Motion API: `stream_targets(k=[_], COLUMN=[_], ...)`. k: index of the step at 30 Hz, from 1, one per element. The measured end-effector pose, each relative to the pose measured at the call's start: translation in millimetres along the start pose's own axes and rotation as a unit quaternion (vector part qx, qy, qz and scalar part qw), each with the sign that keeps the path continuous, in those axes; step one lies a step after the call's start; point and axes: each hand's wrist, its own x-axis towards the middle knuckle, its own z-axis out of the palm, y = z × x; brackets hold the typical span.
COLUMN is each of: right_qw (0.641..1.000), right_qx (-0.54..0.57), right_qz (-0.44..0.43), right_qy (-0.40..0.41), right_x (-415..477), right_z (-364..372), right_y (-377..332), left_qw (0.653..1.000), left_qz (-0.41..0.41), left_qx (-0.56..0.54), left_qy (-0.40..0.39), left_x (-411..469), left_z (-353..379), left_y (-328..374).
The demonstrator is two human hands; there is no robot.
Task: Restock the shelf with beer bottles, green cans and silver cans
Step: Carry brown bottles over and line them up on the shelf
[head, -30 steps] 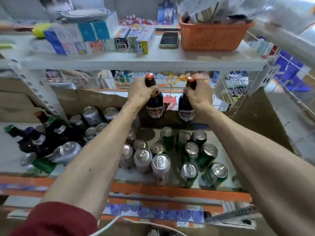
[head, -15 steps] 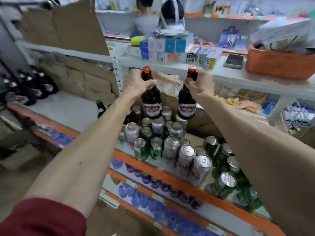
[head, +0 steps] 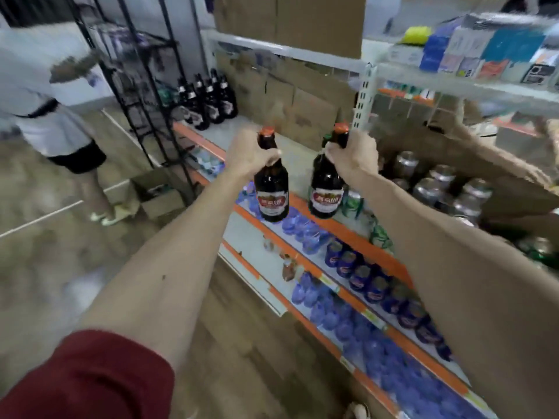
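Had a brown plank floor (head: 45, 267) crossed by a pale line. Kept a black wire rack (head: 142, 71) at the left, an open cardboard box (head: 160, 201) at its foot. Showed a person in a white shirt (head: 39, 95) beside the rack, blurred.

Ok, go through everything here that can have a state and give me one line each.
left hand, gripping the left beer bottle's neck
left beer bottle, capped, upright, carried
right hand, gripping the right beer bottle's neck
right beer bottle, capped, roughly upright, carried
shelved beer bottles, standing at the shelf's far end
silver cans, standing in the cardboard box
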Motion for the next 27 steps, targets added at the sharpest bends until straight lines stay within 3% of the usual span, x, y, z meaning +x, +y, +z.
stream_targets(k=[10,21,27], right_qw=[0.997,0.992,0.988], right_qx=[0.000,0.034,0.019], right_qz=[-0.030,-0.049,-0.079], right_qy=[-0.071,-0.108,-0.131], right_x=[-11.4,93.5,142.0], right_z=[119.6,263.4,325.0], right_y=[-75.0,-157.3,-218.7], left_qw=[0.998,0.997,0.992], left_qz=[-0.056,-0.061,-0.107], left_qx=[0.007,0.027,0.031], left_qy=[0.008,0.034,0.051], left_x=[28.8,169.1,233.0], left_z=[-51.2,-114.1,-160.1], left_y=[-134.8,-212.2,-253.8])
